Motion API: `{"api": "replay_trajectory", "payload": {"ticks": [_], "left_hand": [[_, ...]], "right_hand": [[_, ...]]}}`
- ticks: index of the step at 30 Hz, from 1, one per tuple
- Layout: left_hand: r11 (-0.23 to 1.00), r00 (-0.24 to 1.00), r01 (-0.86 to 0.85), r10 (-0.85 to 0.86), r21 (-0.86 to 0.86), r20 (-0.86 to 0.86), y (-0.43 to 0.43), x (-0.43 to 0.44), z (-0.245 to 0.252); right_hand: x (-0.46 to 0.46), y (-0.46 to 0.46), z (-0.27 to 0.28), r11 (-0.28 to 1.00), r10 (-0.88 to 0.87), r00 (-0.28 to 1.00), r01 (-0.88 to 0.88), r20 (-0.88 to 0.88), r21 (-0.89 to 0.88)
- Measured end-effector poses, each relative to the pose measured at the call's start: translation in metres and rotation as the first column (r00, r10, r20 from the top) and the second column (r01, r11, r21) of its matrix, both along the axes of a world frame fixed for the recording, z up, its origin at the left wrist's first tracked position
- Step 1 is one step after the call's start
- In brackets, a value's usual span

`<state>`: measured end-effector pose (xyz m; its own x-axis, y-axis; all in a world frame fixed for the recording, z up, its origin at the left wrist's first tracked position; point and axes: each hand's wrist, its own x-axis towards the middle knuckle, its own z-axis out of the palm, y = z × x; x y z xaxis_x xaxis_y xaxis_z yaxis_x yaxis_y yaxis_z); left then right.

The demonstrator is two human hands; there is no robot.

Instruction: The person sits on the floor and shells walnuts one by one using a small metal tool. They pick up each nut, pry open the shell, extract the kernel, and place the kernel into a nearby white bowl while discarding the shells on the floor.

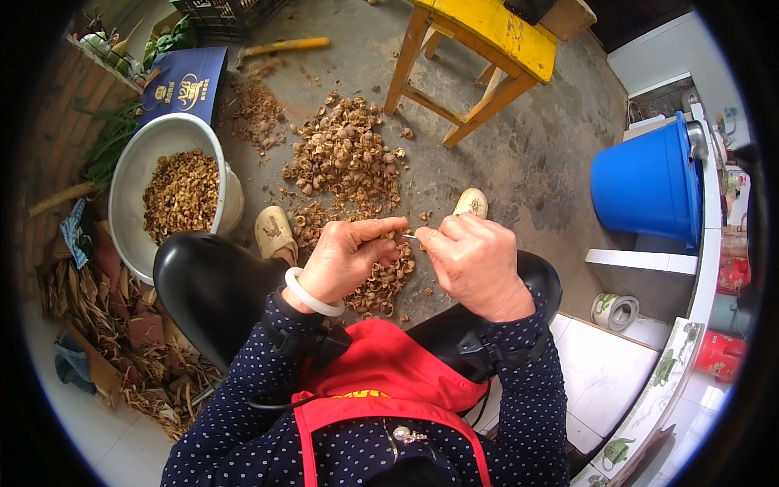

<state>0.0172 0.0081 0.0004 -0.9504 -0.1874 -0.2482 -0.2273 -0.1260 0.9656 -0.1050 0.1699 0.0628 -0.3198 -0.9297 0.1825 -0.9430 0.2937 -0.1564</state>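
Observation:
My left hand (344, 259), with a white bangle (313, 296) at its wrist, pinches a small walnut piece mostly hidden by the fingers. In my right hand (478, 262) is a thin metal pick (411, 237), its tip pointing at the left fingertips. Both hands are held over the floor between my knees. Below and beyond them lies a heap of cracked walnut shells (347, 152). A large pale metal basin (122, 182) stands left of my knee, with walnut kernels (182, 189) in it.
A yellow wooden stool (468, 115) stands ahead on the right. Far right is a blue plastic bucket (645, 179). A hammer (286, 46) lies on the floor near a dark blue box (182, 85). Dry husks and scrap wood (140, 329) pile up at my left.

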Motion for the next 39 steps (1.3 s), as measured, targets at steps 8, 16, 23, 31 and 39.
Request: {"api": "replay_trajectory", "payload": {"ticks": [8, 16, 23, 31, 39], "left_hand": [[0.810, 0.997, 0.078, -0.073, 0.581, -0.033, -0.006, 0.001, -0.003], [0.817, 0.997, -0.045, 0.071, 0.574, -0.023, 0.000, -0.003, -0.008], [0.824, 0.993, -0.063, 0.109, 0.563, -0.047, 0.000, -0.003, -0.013], [0.990, 0.998, -0.064, 0.067, 0.124, -0.019, 0.006, -0.002, -0.010], [0.961, 0.995, -0.041, 0.064, 0.275, -0.077, 0.005, -0.002, -0.009]], "right_hand": [[-0.007, 0.005, -0.003, 0.995, 0.085, 0.950, -0.066, 0.300, -0.071], [-0.009, 0.004, -0.011, 0.992, -0.038, 0.981, 0.059, 0.189, -0.110], [-0.008, 0.005, -0.009, 0.992, -0.078, 0.991, 0.088, 0.111, -0.085], [-0.004, 0.004, -0.006, 0.998, -0.061, 0.998, 0.060, -0.034, -0.034], [-0.005, 0.005, -0.003, 0.999, -0.029, 0.999, 0.031, 0.027, -0.043]]}}
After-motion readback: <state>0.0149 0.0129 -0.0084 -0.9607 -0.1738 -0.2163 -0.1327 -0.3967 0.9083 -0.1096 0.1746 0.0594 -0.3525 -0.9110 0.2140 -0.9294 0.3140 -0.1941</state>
